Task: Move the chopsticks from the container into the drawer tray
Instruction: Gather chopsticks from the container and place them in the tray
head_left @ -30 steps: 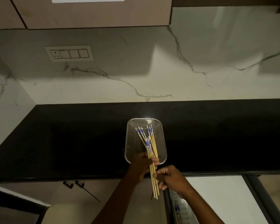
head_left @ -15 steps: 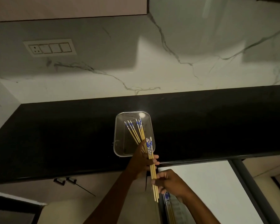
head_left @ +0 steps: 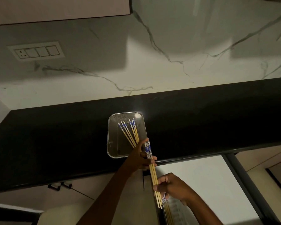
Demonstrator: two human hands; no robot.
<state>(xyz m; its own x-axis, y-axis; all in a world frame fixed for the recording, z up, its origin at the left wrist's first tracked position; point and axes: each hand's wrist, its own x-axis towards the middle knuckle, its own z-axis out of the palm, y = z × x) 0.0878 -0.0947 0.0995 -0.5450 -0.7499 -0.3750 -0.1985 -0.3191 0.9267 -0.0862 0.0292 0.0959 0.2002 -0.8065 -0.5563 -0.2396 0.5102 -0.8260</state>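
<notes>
A metal mesh container [head_left: 111, 135] sits on the black counter and holds several yellow chopsticks with blue-patterned ends [head_left: 128, 132]. A separate bundle of chopsticks [head_left: 153, 172] is out past the container's near edge, pointing down toward the open drawer. My left hand [head_left: 139, 158] holds this bundle just below its blue ends, at the container's near right corner. My right hand [head_left: 173, 187] grips the bundle's lower part above the drawer tray [head_left: 175, 211]. More chopsticks [head_left: 168, 214] lie in that tray.
The black counter [head_left: 55, 143] runs across the view under a marble wall with a switch plate [head_left: 36, 51]. The open drawer has a white front panel [head_left: 201, 184] and a dark rail [head_left: 246, 185] to its right. Cabinet handles [head_left: 58, 186] sit below the counter on the left.
The held bundle has slid out of the container toward the drawer, its blue ends now at the container's near edge. My right hand has moved down with it, while my left hand stays by the container.
</notes>
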